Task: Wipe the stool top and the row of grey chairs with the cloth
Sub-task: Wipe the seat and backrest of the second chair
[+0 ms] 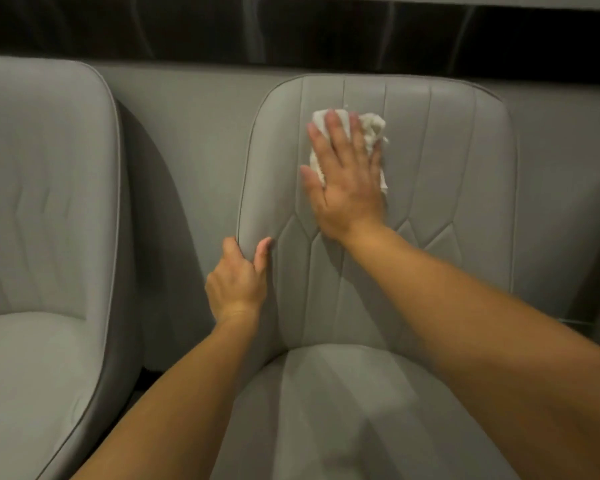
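The right hand lay flat and spread on the upper backrest of the grey chair, pressing the white cloth against it. The cloth sat under the fingers and palm, its crumpled edge showing past the fingertips and along the little-finger side (the rest was hidden beneath the hand). The left hand gripped the chair's left backrest edge, thumb in front, fingers wrapped behind. A second grey chair stood just beside the first, on its left.

A seating area: matching grey padded chairs along a grey wall.
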Available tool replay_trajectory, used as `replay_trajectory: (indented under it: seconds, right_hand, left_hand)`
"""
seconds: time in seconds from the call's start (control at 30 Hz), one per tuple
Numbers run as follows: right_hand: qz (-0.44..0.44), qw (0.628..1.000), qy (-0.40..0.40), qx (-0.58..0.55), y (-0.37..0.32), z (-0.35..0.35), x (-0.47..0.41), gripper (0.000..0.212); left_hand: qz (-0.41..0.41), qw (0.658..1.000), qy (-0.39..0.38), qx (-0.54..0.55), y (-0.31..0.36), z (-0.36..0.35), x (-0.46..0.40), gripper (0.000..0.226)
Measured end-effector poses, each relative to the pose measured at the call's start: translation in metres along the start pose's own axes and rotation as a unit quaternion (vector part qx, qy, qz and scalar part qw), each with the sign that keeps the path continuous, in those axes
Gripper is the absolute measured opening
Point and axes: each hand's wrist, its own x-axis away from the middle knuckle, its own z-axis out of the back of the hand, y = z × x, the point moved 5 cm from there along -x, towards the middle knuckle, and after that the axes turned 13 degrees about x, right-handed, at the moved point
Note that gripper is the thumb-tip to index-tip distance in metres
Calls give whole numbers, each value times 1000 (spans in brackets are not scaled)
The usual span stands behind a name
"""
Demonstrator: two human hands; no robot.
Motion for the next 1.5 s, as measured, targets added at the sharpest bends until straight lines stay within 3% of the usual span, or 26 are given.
replay_trajectory:
  seconds: [0.1, 0.27, 0.47, 0.57, 0.7, 0.83, 0.9, 0.93, 1.0, 1.1, 1.27, 1.33, 1.5]
  right_hand:
    - [61, 994, -54, 79, -13, -22, -27, 63]
    - [127, 984, -33, 124, -33, -35, -33, 65]
    - [311, 915, -5, 259, 13, -24, -52, 63]
    - [256, 925, 4, 281, 58, -14, -55, 65]
    - [40, 967, 8, 250, 92, -4, -46, 67]
    - [-151, 976, 35, 156, 70, -5, -46, 65]
    - [-199, 973, 45, 104, 42, -9, -55, 65]
    - [-180, 979, 40, 90, 24, -12, -61, 65]
    - [-49, 994, 19, 95, -19, -20, -68, 65]
    - [145, 979, -2, 143, -64, -33, -59, 64]
    - [285, 932, -21, 223, -21, -27, -62, 63]
    - [260, 931, -18, 256, 28, -18, -69, 62]
    - [45, 965, -10, 260, 136, 8, -47, 63]
  left_hand:
    - [-4, 1000, -10, -5, -2, -2, 2, 77]
    - [-23, 999, -32, 0, 4, 1, 7, 93]
    - [-41, 999, -30, -5, 5, 3, 8, 92]
    - [-42, 999, -32, -3, 8, 3, 6, 92]
    - [-42, 998, -38, -8, 11, 4, 8, 90]
    - [-49, 998, -46, -16, 15, 3, 10, 83]
    - [-58, 996, -60, -25, 16, 2, 12, 76]
    - [-62, 996, -66, -27, 15, 2, 12, 75]
    - [-65, 995, -70, -22, 13, 2, 11, 73]
    - [-65, 995, -71, -18, 14, 3, 10, 71]
    - [-83, 994, -74, -4, 12, 4, 10, 82]
    - [-76, 994, -75, -12, 9, 3, 9, 89]
    - [-71, 994, -81, -9, 5, 2, 8, 105]
